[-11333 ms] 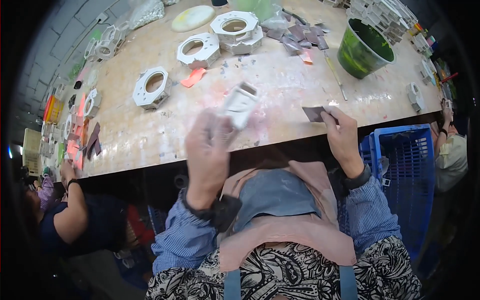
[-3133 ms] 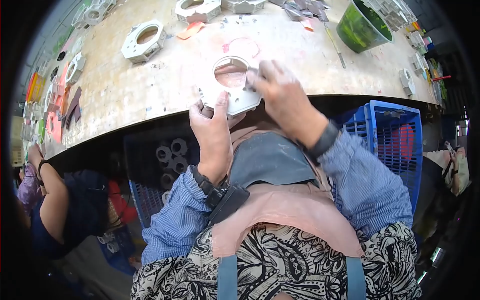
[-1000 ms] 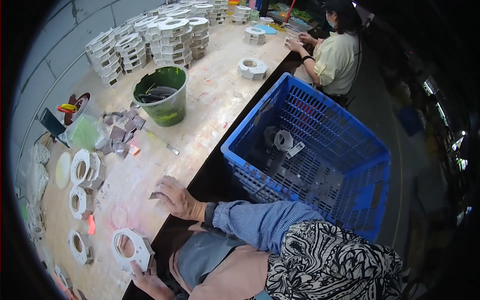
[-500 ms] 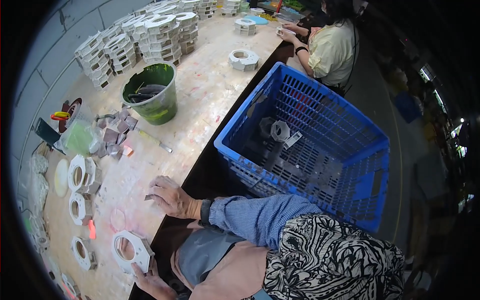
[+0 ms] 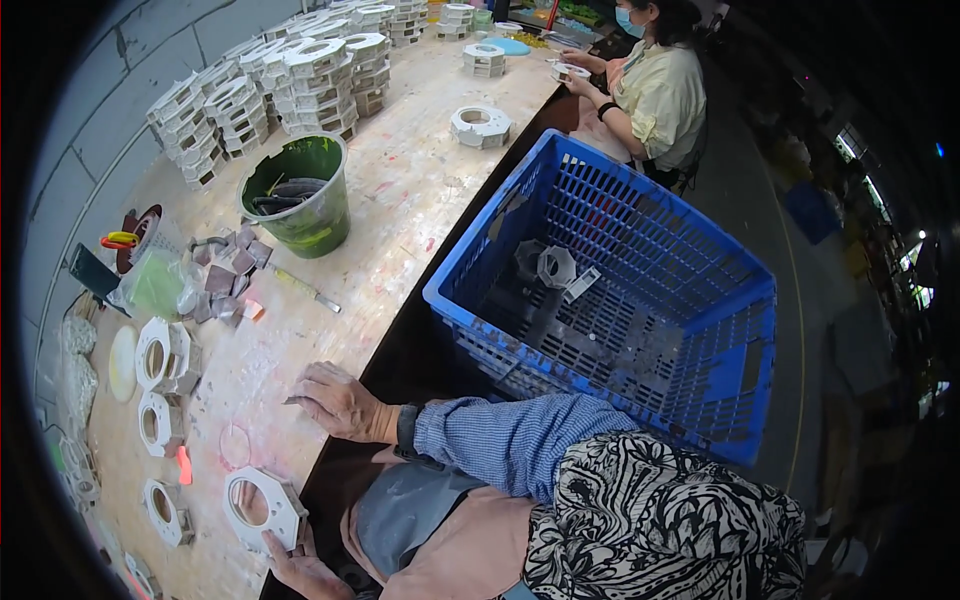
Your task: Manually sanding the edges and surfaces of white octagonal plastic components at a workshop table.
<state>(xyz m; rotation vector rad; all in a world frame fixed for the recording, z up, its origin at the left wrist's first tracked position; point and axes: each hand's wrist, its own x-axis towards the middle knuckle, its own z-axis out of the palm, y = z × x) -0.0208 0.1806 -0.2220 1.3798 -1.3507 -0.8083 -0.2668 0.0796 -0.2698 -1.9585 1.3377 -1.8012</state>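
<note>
My left hand [image 5: 302, 570] grips the lower edge of a white octagonal frame [image 5: 283, 497] with a round hole, tilted up at the table's near edge. Fingers show through its hole. Above it, my right hand [image 5: 338, 402] is closed over the tabletop, a thin brown piece of what looks like sandpaper [image 5: 293, 400] sticking out from its fingers. The hand and the frame are apart. Similar white octagonal frames [image 5: 166, 357] stand in a row to the left. A small pink-orange strip [image 5: 184, 466] lies between them and the held frame.
A blue plastic crate [image 5: 600, 400] at the right holds a few white parts. A green-stained bucket [image 5: 325, 220], brown sandpaper pieces [image 5: 222, 280] and a knife-like tool [image 5: 308, 290] are on the table [image 5: 400, 240]. Stacked white frames [image 5: 315, 90] stand behind. A co-worker [image 5: 655, 90] handles a similar part.
The view has shifted slightly. Both of my hands keep nearly the same places and holds. The co-worker's head is now turned more into view.
</note>
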